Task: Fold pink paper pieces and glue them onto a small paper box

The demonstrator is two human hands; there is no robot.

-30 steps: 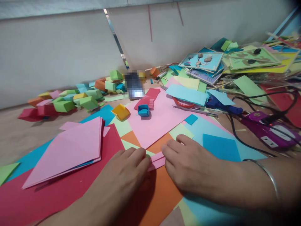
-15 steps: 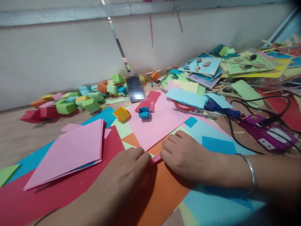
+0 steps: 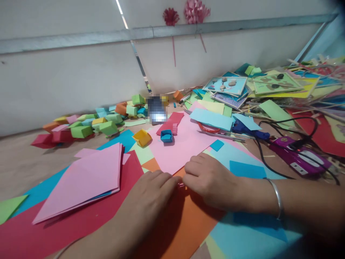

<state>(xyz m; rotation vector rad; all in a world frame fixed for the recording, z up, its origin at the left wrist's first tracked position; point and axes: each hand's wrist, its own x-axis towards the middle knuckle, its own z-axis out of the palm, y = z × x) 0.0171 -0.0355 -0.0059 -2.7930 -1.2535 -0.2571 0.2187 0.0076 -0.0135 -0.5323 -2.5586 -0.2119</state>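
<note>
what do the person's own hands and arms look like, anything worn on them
Both the bare left hand and the bare right hand are ungloved, with no sleeves showing on the forearms. A shiny, rounded silver bangle circles the right wrist. A thin curved line crosses the left forearm near the bottom edge; I can't tell what it is.

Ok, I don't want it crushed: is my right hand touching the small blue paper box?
Apart: the head view shows pink paper between the right hand and box.

A pink paper strip (image 3: pixel 181 185) shows, mostly hidden.
</note>
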